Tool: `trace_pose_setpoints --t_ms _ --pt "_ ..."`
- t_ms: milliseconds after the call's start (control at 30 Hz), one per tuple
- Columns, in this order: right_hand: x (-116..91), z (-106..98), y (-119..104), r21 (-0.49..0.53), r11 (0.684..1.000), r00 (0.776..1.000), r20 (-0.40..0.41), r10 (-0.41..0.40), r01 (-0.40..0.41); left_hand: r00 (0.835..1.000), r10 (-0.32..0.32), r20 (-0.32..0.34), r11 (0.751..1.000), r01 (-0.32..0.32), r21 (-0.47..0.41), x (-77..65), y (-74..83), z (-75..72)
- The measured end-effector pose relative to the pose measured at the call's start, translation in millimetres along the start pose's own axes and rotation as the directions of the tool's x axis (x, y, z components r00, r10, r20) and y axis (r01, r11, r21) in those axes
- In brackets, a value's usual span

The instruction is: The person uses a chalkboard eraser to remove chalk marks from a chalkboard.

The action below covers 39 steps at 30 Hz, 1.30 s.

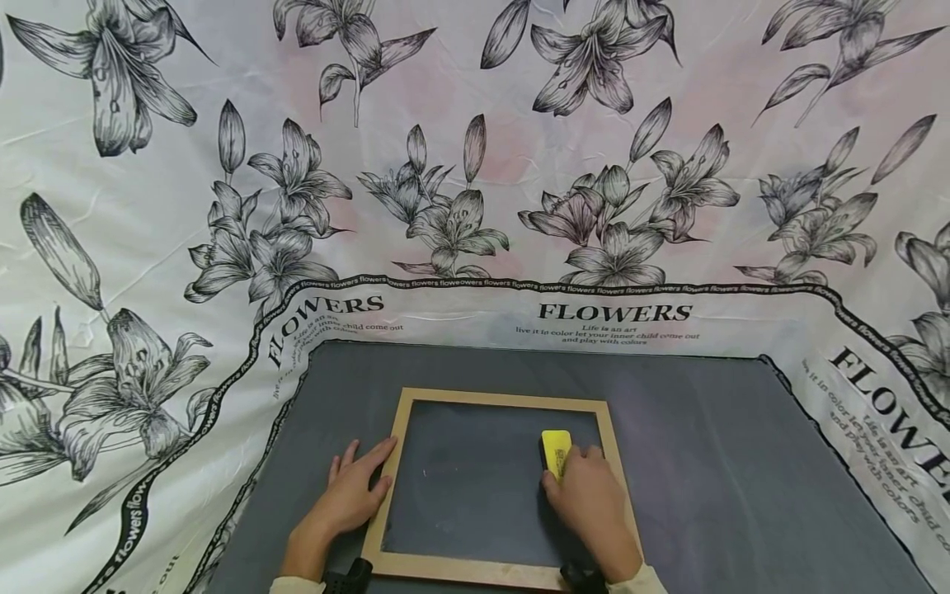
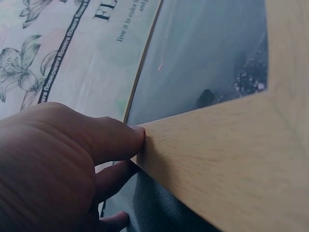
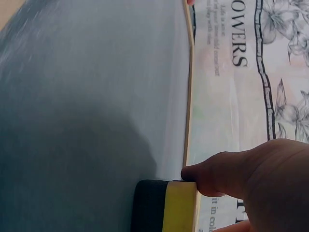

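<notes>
A small blackboard (image 1: pixel 467 495) with a light wooden frame (image 1: pixel 505 399) lies on the dark grey table area. My left hand (image 1: pixel 347 497) rests against the frame's left side, fingers fairly straight. Up close in the left wrist view, the thumb (image 2: pixel 120 140) touches the frame's outer edge. On the right part of the board, my right hand (image 1: pixel 594 505) grips a yellow and black board eraser (image 1: pixel 555 448). In the right wrist view the eraser (image 3: pixel 178 208) has its black side against the board, with the thumb at its end. Faint pale marks show on the board's left part.
A white tablecloth (image 1: pixel 445 318) printed with black lilies and the word FLOWERS surrounds the grey area (image 1: pixel 712 462) and stretches far behind the board. Dark bands (image 1: pixel 349 575) sit on both wrists, near the board's front edge.
</notes>
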State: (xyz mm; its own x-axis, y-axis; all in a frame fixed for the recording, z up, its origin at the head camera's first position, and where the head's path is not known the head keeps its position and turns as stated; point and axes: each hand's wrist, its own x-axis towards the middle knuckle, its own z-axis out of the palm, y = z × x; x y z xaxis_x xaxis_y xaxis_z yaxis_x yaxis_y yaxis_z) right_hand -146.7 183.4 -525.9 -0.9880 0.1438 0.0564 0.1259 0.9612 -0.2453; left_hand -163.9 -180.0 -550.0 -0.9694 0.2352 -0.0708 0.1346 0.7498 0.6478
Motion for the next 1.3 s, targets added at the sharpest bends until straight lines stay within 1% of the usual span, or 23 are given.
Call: trace_pose_setpoints --t_ms 100,400,667,1100,1300 --pt "0 1 -7 0.002 1.0 1.0 -0.008 -0.011 0.011 1.0 0.0 -0.002 1.0 0.0 0.004 0.2 0.9 -0.7" --pt "-1 9 -33 0.017 1.0 1.0 -0.004 -0.011 0.011 1.0 -0.006 -0.003 1.0 0.006 0.006 -0.1 0.8 -1.1" --pt "-1 14 -54 0.013 0.999 0.999 -0.01 -0.045 0.045 1.0 -0.012 -0.002 1.0 0.012 0.011 -0.4 0.3 -0.5" --pt "-1 25 -86 0.039 0.995 0.996 0.008 -0.093 0.092 1.0 -0.013 0.006 1.0 0.013 0.009 0.2 0.3 0.2" --pt "-1 31 -101 0.055 0.989 0.99 0.015 -0.139 0.138 1.0 -0.016 0.01 1.0 0.015 0.015 0.4 1.3 0.0"
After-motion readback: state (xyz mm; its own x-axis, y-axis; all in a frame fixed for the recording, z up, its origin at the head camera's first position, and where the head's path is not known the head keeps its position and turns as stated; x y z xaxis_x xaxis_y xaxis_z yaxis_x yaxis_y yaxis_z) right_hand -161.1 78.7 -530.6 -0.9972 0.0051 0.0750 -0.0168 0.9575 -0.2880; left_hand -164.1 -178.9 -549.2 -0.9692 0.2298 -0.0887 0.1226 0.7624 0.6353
